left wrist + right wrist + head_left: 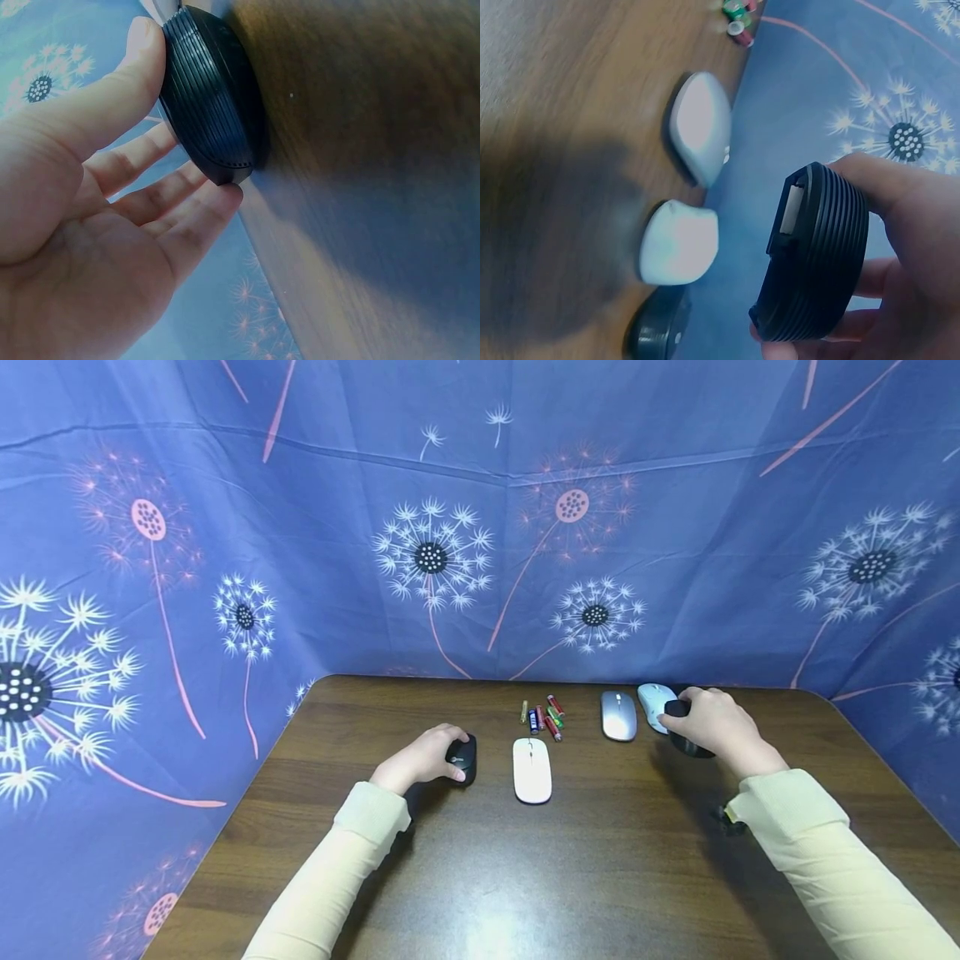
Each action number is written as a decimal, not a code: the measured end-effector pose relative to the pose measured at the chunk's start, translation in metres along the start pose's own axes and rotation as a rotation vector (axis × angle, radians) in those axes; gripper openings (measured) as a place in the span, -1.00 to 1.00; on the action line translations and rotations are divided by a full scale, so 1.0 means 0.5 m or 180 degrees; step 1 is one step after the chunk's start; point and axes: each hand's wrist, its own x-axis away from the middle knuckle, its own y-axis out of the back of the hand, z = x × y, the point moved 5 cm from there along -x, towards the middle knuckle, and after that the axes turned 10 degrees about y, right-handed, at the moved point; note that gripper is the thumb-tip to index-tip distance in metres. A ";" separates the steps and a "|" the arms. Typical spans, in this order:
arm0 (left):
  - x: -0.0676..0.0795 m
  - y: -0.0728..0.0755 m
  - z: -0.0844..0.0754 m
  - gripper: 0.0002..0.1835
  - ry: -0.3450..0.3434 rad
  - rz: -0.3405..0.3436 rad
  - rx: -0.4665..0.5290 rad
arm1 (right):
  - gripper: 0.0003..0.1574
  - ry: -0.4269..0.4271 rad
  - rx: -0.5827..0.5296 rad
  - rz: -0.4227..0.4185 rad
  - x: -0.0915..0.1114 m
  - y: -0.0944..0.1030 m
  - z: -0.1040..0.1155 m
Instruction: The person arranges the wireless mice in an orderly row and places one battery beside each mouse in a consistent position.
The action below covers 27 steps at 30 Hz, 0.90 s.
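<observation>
In the head view my left hand [427,756] grips a black computer mouse [467,760] left of the white mouse, thumb on one side and fingers on the other. Ribbed lines run along that mouse's side in the left wrist view. Over at the right, my right hand [716,727] holds a second black mouse [821,255], raised off the table. Its side is ribbed, and a light piece shows in a slot at its end. Close by lie a light blue mouse [655,704] and another black mouse [658,326], the latter mostly hidden in the head view.
A white mouse [532,772] lies mid-table, with several small batteries [542,718] behind it. Right of the batteries is a grey-blue mouse [618,717]. The brown wooden table [480,860] ends at a blue dandelion-print cloth [510,527].
</observation>
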 end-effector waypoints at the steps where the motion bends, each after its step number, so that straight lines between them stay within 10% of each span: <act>1: 0.000 0.000 0.000 -0.36 -0.0006 -0.0006 -0.0004 | -0.11 0.0002 -0.0001 -0.0012 0.000 0.002 0.004; 27: -0.005 -0.002 0.005 -0.35 -0.0027 -0.0041 0.0005 | -0.17 0.0163 -0.0055 -0.0301 0.014 0.005 0.102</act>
